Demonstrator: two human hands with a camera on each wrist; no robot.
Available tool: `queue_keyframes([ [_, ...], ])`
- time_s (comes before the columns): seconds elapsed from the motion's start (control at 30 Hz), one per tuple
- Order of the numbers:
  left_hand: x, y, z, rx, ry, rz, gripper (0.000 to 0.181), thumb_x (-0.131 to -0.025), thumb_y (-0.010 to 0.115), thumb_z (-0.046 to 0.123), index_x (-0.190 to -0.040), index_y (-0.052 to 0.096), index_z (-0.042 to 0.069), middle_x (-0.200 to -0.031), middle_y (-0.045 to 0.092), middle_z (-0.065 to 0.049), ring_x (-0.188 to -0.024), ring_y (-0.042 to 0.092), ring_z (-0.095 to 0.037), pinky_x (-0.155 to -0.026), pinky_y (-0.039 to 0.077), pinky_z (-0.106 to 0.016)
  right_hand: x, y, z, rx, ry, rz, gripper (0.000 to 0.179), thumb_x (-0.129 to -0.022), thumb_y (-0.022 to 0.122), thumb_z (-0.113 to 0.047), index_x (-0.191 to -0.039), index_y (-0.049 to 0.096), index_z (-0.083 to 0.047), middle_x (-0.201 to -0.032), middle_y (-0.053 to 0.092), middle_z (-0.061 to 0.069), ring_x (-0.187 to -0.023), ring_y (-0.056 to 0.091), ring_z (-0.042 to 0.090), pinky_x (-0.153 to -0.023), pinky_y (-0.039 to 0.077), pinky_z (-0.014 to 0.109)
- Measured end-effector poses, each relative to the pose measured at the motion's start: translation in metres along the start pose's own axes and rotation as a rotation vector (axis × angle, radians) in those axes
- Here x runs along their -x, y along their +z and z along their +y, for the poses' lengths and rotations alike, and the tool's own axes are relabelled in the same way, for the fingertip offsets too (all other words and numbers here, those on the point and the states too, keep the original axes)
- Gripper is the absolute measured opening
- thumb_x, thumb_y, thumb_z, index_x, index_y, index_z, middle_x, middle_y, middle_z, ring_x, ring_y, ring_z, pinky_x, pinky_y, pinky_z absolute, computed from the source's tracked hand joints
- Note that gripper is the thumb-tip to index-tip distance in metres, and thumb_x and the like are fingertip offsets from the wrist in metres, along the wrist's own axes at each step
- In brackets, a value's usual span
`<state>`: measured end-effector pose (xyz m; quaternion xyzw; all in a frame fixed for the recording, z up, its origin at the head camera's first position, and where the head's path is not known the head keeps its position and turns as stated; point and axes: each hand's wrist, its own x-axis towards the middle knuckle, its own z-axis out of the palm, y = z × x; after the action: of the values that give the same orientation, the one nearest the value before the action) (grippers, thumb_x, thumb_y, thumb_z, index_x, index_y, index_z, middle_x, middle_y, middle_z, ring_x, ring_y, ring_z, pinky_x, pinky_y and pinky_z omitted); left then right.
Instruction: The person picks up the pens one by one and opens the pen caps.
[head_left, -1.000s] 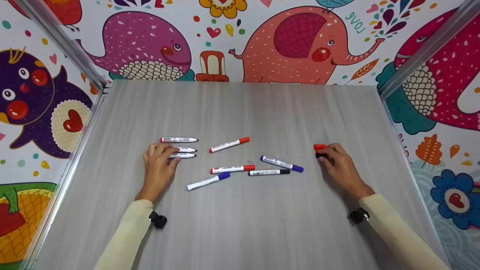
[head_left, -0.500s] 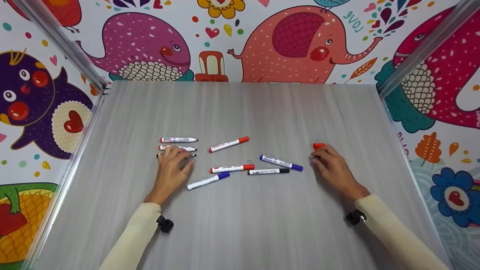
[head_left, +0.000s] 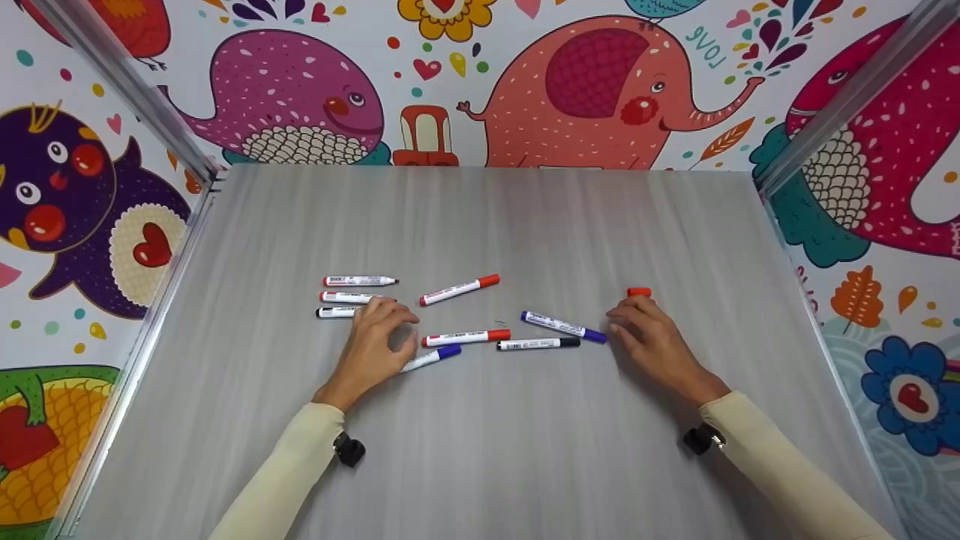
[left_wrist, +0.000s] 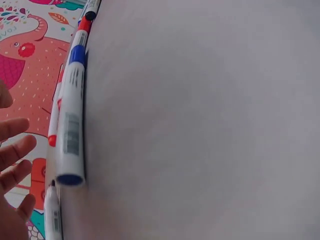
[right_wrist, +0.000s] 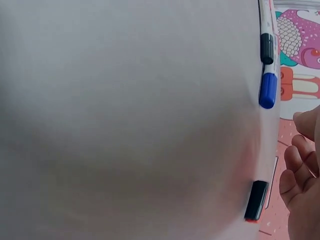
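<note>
As the left hand [head_left: 371, 343] nears the blue marker [head_left: 431, 358], fingers [left_wrist: 17, 151] apart | right hand [head_left: 651, 341] has released black cap [right_wrist: 256, 199], fingers loose

Table top [head_left: 480, 450]: grey, streaked with a lengthwise wood-grain pattern. Marker barrels: white throughout. Upper red-capped marker [head_left: 459, 290] and lower red-capped marker [head_left: 465, 338] both show red ends; the blue-capped marker on the right [head_left: 559, 325] carries a blue end and blue print. Blue-capped marker on the left [head_left: 427, 359]: blue at its base. Black-capped marker [head_left: 534, 344]: dark print. Uncapped markers: red end on the top one [head_left: 360, 281] and middle one [head_left: 347, 297], black on the bottom one [head_left: 337, 312]. Loose caps: red cap [head_left: 639, 291], black cap [right_wrist: 256, 200]. Sleeves [head_left: 285, 469]: plain cream. Wall panel [head_left: 517, 82]: white, printed with a speckled coral elephant [head_left: 517, 112] and a purple whale [head_left: 292, 79] with cream scales.
</note>
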<state>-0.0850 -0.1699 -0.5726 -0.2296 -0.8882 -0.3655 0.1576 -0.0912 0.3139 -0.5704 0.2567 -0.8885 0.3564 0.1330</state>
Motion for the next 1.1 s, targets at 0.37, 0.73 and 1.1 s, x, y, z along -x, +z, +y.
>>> queue_keyframes([
  [0.37, -0.016, 0.022, 0.02, 0.021, 0.042, -0.063, 0.017, -0.09, 0.081, 0.008, -0.107, 0.08, 0.003, -0.111, 0.075, -0.009, -0.111, 0.061, -0.033, -0.096, 0.042, -0.057, -0.006, 0.008, -0.012, -0.001, -0.008, -0.044, 0.024, -0.091, 0.085, 0.007, -0.114, 0.08, -0.001, -0.112, 0.069, 0.009, -0.107, 0.066, 0.024, -0.102, 0.042, 0.008],
  [0.73, -0.02, 0.039, 0.029, 0.046, 0.043, -0.111, 0.019, -0.092, 0.082, 0.013, -0.109, 0.08, 0.005, -0.111, 0.074, -0.008, -0.112, 0.061, -0.032, -0.092, 0.042, -0.056, -0.009, 0.015, -0.02, -0.023, -0.021, -0.082, 0.026, -0.092, 0.085, 0.007, -0.115, 0.08, -0.003, -0.114, 0.067, 0.009, -0.107, 0.066, 0.023, -0.101, 0.042, 0.007],
  [1.1, -0.024, 0.05, 0.04, 0.077, 0.022, -0.178, 0.02, -0.096, 0.081, 0.014, -0.114, 0.08, 0.005, -0.117, 0.074, -0.009, -0.12, 0.06, -0.032, -0.106, 0.041, -0.059, -0.011, 0.027, -0.022, -0.025, -0.105, -0.052, 0.024, -0.09, 0.085, 0.008, -0.112, 0.08, -0.002, -0.111, 0.068, 0.01, -0.102, 0.066, 0.022, -0.094, 0.048, 0.016],
])
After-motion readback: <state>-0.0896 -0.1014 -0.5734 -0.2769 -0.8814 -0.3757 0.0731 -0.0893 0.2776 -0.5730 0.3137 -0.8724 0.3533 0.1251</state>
